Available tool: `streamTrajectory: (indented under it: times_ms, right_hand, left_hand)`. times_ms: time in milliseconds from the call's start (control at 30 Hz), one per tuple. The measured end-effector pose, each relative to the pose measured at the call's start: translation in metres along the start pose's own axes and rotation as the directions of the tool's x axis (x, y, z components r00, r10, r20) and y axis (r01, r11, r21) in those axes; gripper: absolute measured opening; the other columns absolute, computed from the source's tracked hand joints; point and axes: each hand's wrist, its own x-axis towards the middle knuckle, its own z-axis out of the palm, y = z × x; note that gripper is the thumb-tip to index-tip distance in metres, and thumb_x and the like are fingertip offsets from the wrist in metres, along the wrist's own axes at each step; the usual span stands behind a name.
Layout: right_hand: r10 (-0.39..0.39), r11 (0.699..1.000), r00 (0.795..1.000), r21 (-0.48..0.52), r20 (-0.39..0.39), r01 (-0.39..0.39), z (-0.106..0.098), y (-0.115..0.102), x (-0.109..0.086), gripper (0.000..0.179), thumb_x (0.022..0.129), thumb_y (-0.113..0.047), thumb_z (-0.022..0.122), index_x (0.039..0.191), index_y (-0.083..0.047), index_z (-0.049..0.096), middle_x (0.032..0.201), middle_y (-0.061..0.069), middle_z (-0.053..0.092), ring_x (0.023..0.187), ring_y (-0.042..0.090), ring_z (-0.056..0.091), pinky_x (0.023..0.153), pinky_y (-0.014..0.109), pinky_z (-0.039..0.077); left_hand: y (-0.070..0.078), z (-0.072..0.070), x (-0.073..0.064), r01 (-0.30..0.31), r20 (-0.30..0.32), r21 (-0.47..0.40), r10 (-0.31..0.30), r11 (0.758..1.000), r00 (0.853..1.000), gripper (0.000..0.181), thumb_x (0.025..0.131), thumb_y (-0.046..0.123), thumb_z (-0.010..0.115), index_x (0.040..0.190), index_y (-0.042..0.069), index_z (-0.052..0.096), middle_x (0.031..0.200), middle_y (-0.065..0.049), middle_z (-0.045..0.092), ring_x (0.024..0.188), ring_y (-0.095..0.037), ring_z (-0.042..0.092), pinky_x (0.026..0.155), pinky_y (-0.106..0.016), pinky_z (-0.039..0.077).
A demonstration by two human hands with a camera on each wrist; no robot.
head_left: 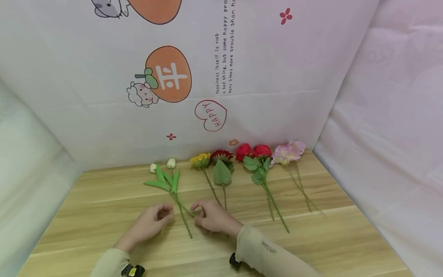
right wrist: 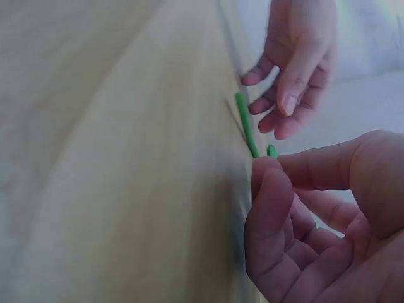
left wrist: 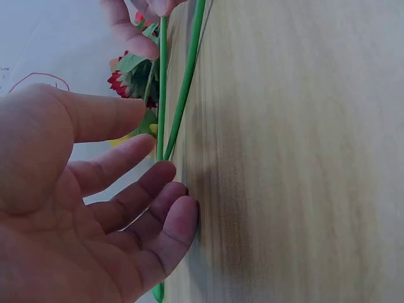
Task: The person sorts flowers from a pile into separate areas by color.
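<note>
Two white tulips (head_left: 171, 163) with green leaves lie on the wooden table (head_left: 104, 215), their stems crossing below the leaves. My right hand (head_left: 212, 217) pinches the lower end of one green stem between thumb and fingers, as the right wrist view shows from close by. Just left of the stems is my left hand (head_left: 152, 223), its fingers loosely bent with nothing held. In the left wrist view, its fingertips come right up to the green stems (left wrist: 162, 82). The other stem's free end (right wrist: 245, 120) points out between the two hands.
To the right lie a yellow flower (head_left: 200, 160) and a dark red flower (head_left: 221, 156), then red roses (head_left: 261, 151) and pink flowers (head_left: 286, 154), all heads toward the back. A printed white cloth (head_left: 256, 69) hangs behind the table; plain white cloth (head_left: 398, 154) flanks it.
</note>
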Motion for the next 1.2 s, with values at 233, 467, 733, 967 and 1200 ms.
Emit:
streamTrajectory:
  times_ms: [233,467,733,967,1200]
  right_hand:
    - [-0.009,0.988,0.999,-0.153,0.044,0.015,0.007,-0.002,-0.004,0.024,0.098,-0.01,0.067,0.122,-0.014,0.067,0.057,-0.003,0.057,0.04,0.01,0.051,0.038,0.024,0.045]
    - [-0.052,0.981,0.995,-0.184,0.087,0.067,-0.005,-0.01,-0.013,0.019,0.1,-0.016,0.066,0.118,-0.01,0.068,0.071,-0.009,0.062,0.05,0.006,0.057,0.048,0.022,0.05]
    - [-0.12,0.96,0.965,-0.22,0.233,0.172,-0.063,-0.016,-0.036,0.031,0.103,-0.028,0.063,0.13,-0.013,0.065,0.107,-0.006,0.069,0.093,0.005,0.064,0.082,0.023,0.055]
    - [-0.241,0.911,0.97,-0.339,0.021,0.234,-0.122,-0.024,-0.067,0.036,0.105,-0.029,0.059,0.135,-0.009,0.062,0.125,0.006,0.068,0.111,0.02,0.065,0.089,0.032,0.057]
    - [-0.525,0.758,0.803,-0.584,-0.281,0.291,-0.175,-0.021,-0.095,0.036,0.096,-0.016,0.072,0.129,-0.003,0.066,0.128,0.013,0.068,0.116,0.031,0.065,0.095,0.05,0.055]
  left_hand:
    - [0.002,0.003,-0.003,-0.13,0.043,0.152,0.125,0.98,0.991,0.035,0.098,0.02,0.07,0.122,-0.005,0.066,0.122,-0.017,0.065,0.115,-0.037,0.061,0.098,-0.055,0.051]
    - [0.008,0.003,-0.007,-0.091,0.034,0.24,0.085,0.967,0.996,0.032,0.095,0.02,0.073,0.119,0.0,0.068,0.12,-0.013,0.066,0.116,-0.036,0.059,0.101,-0.058,0.047]
    - [0.018,-0.006,-0.014,-0.146,0.068,0.33,0.131,0.933,0.989,0.035,0.094,0.02,0.074,0.121,0.0,0.068,0.121,-0.015,0.065,0.115,-0.038,0.06,0.099,-0.058,0.049]
    - [0.026,-0.019,-0.02,-0.166,-0.077,0.43,0.219,0.887,0.973,0.049,0.098,0.024,0.069,0.135,-0.006,0.057,0.135,-0.029,0.057,0.123,-0.046,0.056,0.102,-0.061,0.046]
    - [0.027,-0.036,-0.023,-0.237,-0.237,0.612,0.46,0.755,0.856,0.052,0.094,0.028,0.073,0.134,-0.003,0.059,0.14,-0.032,0.051,0.124,-0.055,0.052,0.094,-0.07,0.047]
